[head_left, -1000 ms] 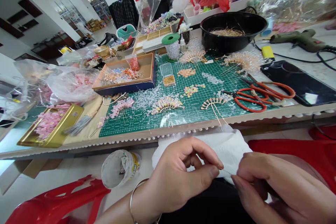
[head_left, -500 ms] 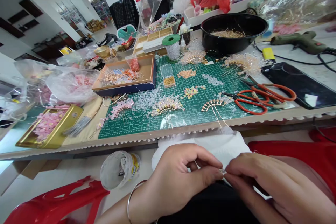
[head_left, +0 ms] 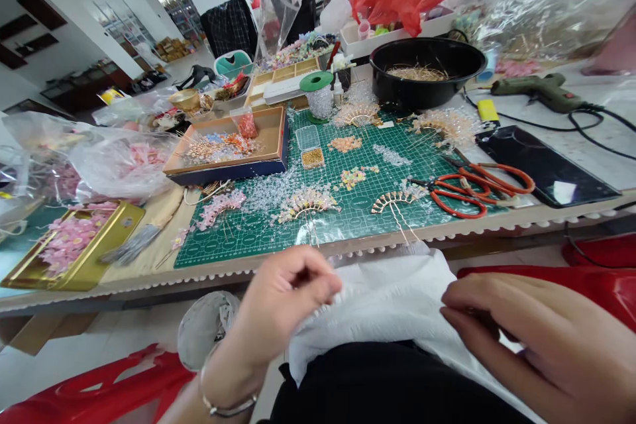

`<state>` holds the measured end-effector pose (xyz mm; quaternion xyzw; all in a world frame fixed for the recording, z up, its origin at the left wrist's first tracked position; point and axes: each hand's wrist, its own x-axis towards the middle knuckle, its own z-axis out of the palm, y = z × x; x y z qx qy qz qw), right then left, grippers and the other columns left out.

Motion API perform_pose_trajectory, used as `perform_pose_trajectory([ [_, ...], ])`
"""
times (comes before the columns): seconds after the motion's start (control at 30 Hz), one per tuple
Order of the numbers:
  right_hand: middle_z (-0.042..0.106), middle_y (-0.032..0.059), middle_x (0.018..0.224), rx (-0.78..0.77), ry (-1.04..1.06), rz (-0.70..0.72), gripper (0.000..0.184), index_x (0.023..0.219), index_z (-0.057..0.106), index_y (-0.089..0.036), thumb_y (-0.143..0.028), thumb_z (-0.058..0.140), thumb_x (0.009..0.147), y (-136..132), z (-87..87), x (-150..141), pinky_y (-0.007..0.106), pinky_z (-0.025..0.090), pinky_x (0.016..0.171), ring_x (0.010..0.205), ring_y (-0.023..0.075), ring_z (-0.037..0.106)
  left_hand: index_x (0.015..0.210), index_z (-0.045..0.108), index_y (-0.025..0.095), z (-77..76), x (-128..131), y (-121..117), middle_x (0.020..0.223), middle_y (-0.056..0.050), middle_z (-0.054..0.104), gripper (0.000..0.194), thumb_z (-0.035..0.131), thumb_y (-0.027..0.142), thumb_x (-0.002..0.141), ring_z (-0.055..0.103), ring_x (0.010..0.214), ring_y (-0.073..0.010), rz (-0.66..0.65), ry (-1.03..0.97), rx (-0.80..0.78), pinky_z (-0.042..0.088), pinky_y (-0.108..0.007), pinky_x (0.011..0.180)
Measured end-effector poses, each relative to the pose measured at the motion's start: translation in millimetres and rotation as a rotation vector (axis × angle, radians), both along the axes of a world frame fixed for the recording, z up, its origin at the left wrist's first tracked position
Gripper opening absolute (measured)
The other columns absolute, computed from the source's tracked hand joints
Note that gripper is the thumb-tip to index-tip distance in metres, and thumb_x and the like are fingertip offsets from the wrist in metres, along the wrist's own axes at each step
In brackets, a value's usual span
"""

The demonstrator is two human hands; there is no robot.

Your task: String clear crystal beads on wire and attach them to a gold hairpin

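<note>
My left hand [head_left: 285, 305], with a silver bangle at the wrist, is raised over the white cloth [head_left: 382, 305] on my lap. Its thumb and fingertips are pinched together; what they hold, if anything, is too small to make out. Well apart from it, my right hand [head_left: 536, 338] is also closed in a pinch, its contents hidden. Beyond the hands, on a green cutting mat [head_left: 248, 238], lie a beaded hair comb [head_left: 309, 204], a gold comb frame with two long prongs [head_left: 395, 202] and a pink flower comb [head_left: 221, 209]. Clear beads [head_left: 275, 189] are scattered between them.
Orange-handled scissors [head_left: 457, 202] and a dark tablet-like panel [head_left: 541, 162] lie at the right. Behind are a black basin [head_left: 427, 73], a glue gun [head_left: 541, 89] and a bead box [head_left: 226, 169]. A gold tray [head_left: 106, 238] and bucket [head_left: 201, 331] are left.
My hands have parted: the left has moved left and up, the right slightly right. They were pinched together around a tiny shiny piece before. The view has shifted slightly.
</note>
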<state>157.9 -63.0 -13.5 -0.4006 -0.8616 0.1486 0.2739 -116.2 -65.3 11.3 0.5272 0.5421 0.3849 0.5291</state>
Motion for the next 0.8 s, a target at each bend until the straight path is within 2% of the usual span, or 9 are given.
perform_pose_trajectory([
  [0.13, 0.069, 0.0020, 0.080, -0.070, -0.097, 0.015, 0.008, 0.097, 0.056, -0.026, -0.028, 0.048, 0.100, 5.5, -0.3, 25.6, 0.032, 0.046, 0.054, 0.061, 0.0191, 0.064, 0.066, 0.067, 0.019, -4.6, -29.7, -3.7, 0.062, 0.001, 0.061, 0.019, 0.075, 0.027, 0.081, 0.053, 0.060, -0.0122, 0.168, 0.063, 0.024, 0.041, -0.023, 0.059],
  [0.3, 0.062, 0.0007, 0.077, -0.129, -0.077, 0.097, 0.009, 0.092, 0.057, -0.025, -0.027, 0.053, 0.100, 14.2, 8.6, 30.4, 0.030, 0.044, 0.055, 0.062, 0.0170, 0.059, 0.070, 0.072, 0.020, 4.7, -56.8, -12.4, 0.069, -0.002, 0.067, 0.019, 0.073, 0.033, 0.083, 0.057, 0.065, -0.0165, -0.055, 0.365, -0.154, 0.043, -0.024, 0.063],
  [0.37, 0.058, -0.0004, 0.075, -0.111, -0.099, 0.162, 0.011, 0.091, 0.055, -0.023, -0.023, 0.051, 0.100, 16.0, 13.1, 23.7, 0.029, 0.041, 0.055, 0.061, 0.0155, 0.056, 0.088, 0.076, 0.024, 18.1, -55.8, -16.2, 0.089, -0.004, 0.073, 0.013, 0.074, 0.036, 0.083, 0.063, 0.080, -0.0206, 0.040, 0.493, -0.071, 0.046, -0.026, 0.070],
  [0.43, 0.057, -0.0005, 0.076, -0.098, -0.127, 0.241, 0.011, 0.092, 0.054, -0.022, -0.020, 0.048, 0.101, 15.8, 17.3, 14.0, 0.028, 0.039, 0.056, 0.062, 0.0149, 0.054, 0.104, 0.073, 0.027, 32.6, -42.5, -18.7, 0.112, -0.005, 0.073, 0.020, 0.071, 0.038, 0.087, 0.064, 0.101, -0.0236, 0.148, 0.539, 0.073, 0.047, -0.028, 0.084],
  [0.47, 0.057, -0.0004, 0.077, -0.092, -0.134, 0.278, 0.012, 0.093, 0.054, -0.022, -0.019, 0.047, 0.102, 15.1, 19.2, 8.6, 0.028, 0.039, 0.056, 0.063, 0.0148, 0.054, 0.106, 0.071, 0.028, 38.3, -31.5, -18.8, 0.118, -0.005, 0.071, 0.019, 0.067, 0.038, 0.091, 0.062, 0.109, -0.0240, 0.139, 0.527, 0.116, 0.046, -0.029, 0.091],
  [0.53, 0.057, -0.0002, 0.078, -0.079, -0.141, 0.329, 0.014, 0.092, 0.053, -0.021, -0.015, 0.046, 0.101, 13.1, 22.5, -1.5, 0.028, 0.037, 0.057, 0.064, 0.0146, 0.053, 0.103, 0.069, 0.026, 43.2, -4.2, -15.9, 0.118, -0.004, 0.071, 0.016, 0.061, 0.037, 0.095, 0.062, 0.111, -0.0228, -0.126, 0.454, 0.042, 0.045, -0.031, 0.095],
  [0.63, 0.056, -0.0010, 0.075, -0.035, -0.137, 0.336, 0.018, 0.084, 0.051, -0.021, -0.011, 0.047, 0.099, 10.8, 25.5, -10.7, 0.028, 0.035, 0.056, 0.063, 0.0142, 0.051, 0.095, 0.061, 0.022, 33.6, 34.2, -7.0, 0.090, -0.003, 0.070, 0.020, 0.061, 0.041, 0.094, 0.063, 0.083, -0.0175, -0.412, 0.182, -0.168, 0.046, -0.027, 0.072],
  [0.7, 0.055, -0.0014, 0.072, -0.013, -0.117, 0.314, 0.018, 0.083, 0.052, -0.020, -0.012, 0.048, 0.099, 10.5, 25.8, -11.4, 0.028, 0.034, 0.056, 0.062, 0.0143, 0.050, 0.090, 0.056, 0.020, 21.1, 49.3, -2.5, 0.071, 0.003, 0.057, 0.029, 0.060, 0.048, 0.093, 0.049, 0.062, -0.0119, -0.446, 0.029, -0.256, 0.036, -0.022, 0.057],
  [0.8, 0.056, -0.0009, 0.073, -0.078, -0.080, 0.317, 0.017, 0.087, 0.056, -0.019, -0.015, 0.048, 0.101, 11.9, 24.5, -7.9, 0.027, 0.035, 0.058, 0.064, 0.0142, 0.051, 0.087, 0.058, 0.019, 4.9, 55.4, -1.7, 0.065, 0.006, 0.039, 0.038, 0.065, 0.056, 0.089, 0.032, 0.058, -0.0100, -0.414, -0.086, -0.257, 0.025, -0.023, 0.052],
])
